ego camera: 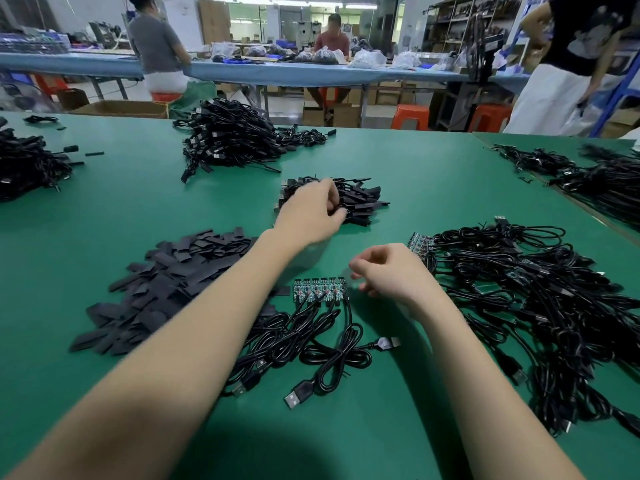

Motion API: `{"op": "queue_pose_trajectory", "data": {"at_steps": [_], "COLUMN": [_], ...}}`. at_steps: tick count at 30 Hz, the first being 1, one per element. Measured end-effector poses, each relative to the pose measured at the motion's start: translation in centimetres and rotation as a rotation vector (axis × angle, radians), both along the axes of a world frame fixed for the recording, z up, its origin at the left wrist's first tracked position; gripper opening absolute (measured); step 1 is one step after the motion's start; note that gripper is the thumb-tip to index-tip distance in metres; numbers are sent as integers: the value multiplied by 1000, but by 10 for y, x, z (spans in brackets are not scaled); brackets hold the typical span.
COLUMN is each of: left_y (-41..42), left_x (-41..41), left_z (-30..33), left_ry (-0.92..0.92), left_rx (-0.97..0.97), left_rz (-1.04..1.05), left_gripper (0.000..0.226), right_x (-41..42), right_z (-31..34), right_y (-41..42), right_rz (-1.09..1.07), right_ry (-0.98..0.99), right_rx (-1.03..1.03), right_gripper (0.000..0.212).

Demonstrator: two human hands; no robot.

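Left hand: my left hand (pixel 311 213) is out over the middle of the table (pixel 433 168), dug into the shells (pixel 363 199), that little black heap.
Left fingers: curled right down, thumb and fingertips pinching one shell (pixel 343 212) at the heap's near edge. Bit blurry tbh, but that's how it reads.
Right hand: my right hand (pixel 391 271) hangs closer to me, just right of the board strip (pixel 319 288), not touching it.
Right fingers: loosely curled, thumb poking out to the left, nothing in them that I can see.
Board strip: lies flat between my two forearms, green boards side by side, each with a black cable (pixel 311 341) running off toward me.
Plug: a USB plug (pixel 298 398) sits at the near end of that tangle.
Left of me: a spread of flat black sleeves (pixel 166 282), with my left forearm crossing over its edge.
Right of me: a big cable heap (pixel 536 299), more boards poking out at its left edge.
Far side: another cable mound (pixel 228 136) beyond the shells, well apart.
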State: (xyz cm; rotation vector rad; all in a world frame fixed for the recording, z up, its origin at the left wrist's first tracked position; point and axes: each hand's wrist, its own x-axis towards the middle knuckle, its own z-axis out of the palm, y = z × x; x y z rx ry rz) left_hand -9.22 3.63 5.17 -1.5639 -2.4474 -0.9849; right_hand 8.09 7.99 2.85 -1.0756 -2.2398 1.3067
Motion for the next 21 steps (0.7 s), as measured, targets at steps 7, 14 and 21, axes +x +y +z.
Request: {"op": "queue_pose_trajectory", "data": {"at_steps": [7, 14, 21], "left_y": [-44, -75, -79], "left_x": [28, 22, 27], "left_z": [-19, -9, -17], "left_ry": [-174, -731, -1274], "left_rx": [-384, -159, -26], "left_rz": [-67, -157, -343], "left_gripper": [14, 26, 23], "right_x": [1, 9, 15], "right_z": [0, 3, 2], "right_y": [-6, -3, -1], "right_rz": [55, 129, 212], "right_ry": [-14, 252, 399], "right_rx": [-181, -629, -800], "right_gripper": [9, 24, 27]}}
